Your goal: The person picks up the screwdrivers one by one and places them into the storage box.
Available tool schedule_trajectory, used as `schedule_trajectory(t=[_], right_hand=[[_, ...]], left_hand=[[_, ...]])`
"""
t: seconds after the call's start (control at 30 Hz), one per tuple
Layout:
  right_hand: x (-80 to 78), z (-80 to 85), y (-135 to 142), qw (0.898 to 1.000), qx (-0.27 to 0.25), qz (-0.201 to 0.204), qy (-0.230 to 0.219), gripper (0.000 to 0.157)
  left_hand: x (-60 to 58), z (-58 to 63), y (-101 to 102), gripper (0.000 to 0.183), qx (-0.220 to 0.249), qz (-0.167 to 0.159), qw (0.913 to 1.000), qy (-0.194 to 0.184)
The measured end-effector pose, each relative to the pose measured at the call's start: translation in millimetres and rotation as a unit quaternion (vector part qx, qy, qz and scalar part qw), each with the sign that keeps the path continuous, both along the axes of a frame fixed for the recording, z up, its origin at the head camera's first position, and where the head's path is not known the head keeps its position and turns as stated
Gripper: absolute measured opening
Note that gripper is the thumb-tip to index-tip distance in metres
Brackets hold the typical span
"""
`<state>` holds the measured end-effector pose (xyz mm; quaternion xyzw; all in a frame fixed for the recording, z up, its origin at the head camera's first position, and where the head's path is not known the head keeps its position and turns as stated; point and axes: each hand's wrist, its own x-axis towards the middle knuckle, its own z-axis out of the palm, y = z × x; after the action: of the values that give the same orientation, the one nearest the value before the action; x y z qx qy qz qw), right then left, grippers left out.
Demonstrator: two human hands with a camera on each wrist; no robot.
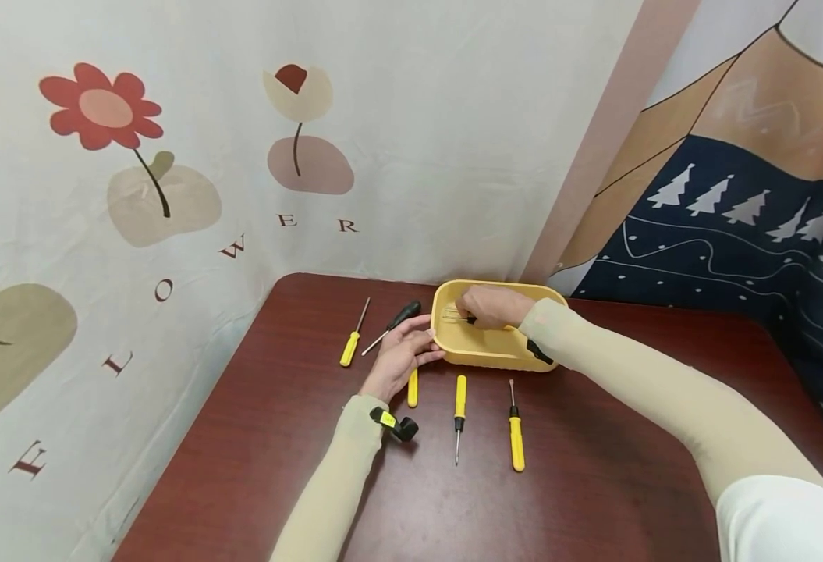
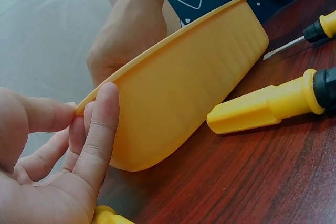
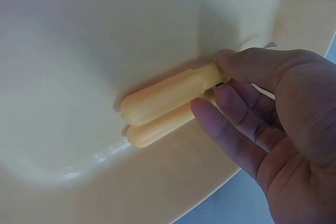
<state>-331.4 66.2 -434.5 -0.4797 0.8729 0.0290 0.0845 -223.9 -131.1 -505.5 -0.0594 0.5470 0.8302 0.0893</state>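
Observation:
My left hand point(image 1: 399, 355) is at the left end of a yellow plastic bin point(image 1: 502, 361). In the left wrist view, its thumb and fingers pinch the bin's rim point(image 2: 173, 44). My right hand point(image 1: 493, 306) reaches down inside the bin. With thumb and fingers it grips a yellow-handled screwdriver point(image 3: 163, 98) near the front of the handle, in the right wrist view. A second yellow-handled screwdriver point(image 3: 167, 126) lies alongside, partly covered by the first and by the fingers. Metal shafts point(image 1: 451, 318) show beyond the hand, pointing left.
On the dark red table, a yellow screwdriver point(image 1: 349, 350) and a black-handled one point(image 1: 406, 314) lie left of the bin. In front are a yellow handle point(image 1: 413, 390) partly behind the left hand, and two yellow-and-black screwdrivers point(image 1: 460, 398). A printed curtain point(image 1: 411, 195) hangs behind.

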Motion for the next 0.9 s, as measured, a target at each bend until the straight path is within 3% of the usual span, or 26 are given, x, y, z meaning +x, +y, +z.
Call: schedule_trajectory(t=[0.47, 0.67, 0.9], right_hand=[[-3.1, 2.3, 1.2, 1.0, -0.019, -0.011, -0.015, 0.011], [-4.2, 10.5, 2.2, 1.0, -0.006, -0.024, -0.009, 0.008], [0.1, 23.1, 5.9, 0.999, 0.003, -0.026, -0.019, 0.026]], left_hand=[[0.6, 0.8, 0.0, 0.043, 0.005, -0.003, 1.0, 0.007], [0.7, 1.3, -0.2, 0.042, 0.01, -0.006, 0.9999, 0.007], [0.4, 1.3, -1.1, 0.043, 0.012, -0.005, 0.9999, 0.006]])
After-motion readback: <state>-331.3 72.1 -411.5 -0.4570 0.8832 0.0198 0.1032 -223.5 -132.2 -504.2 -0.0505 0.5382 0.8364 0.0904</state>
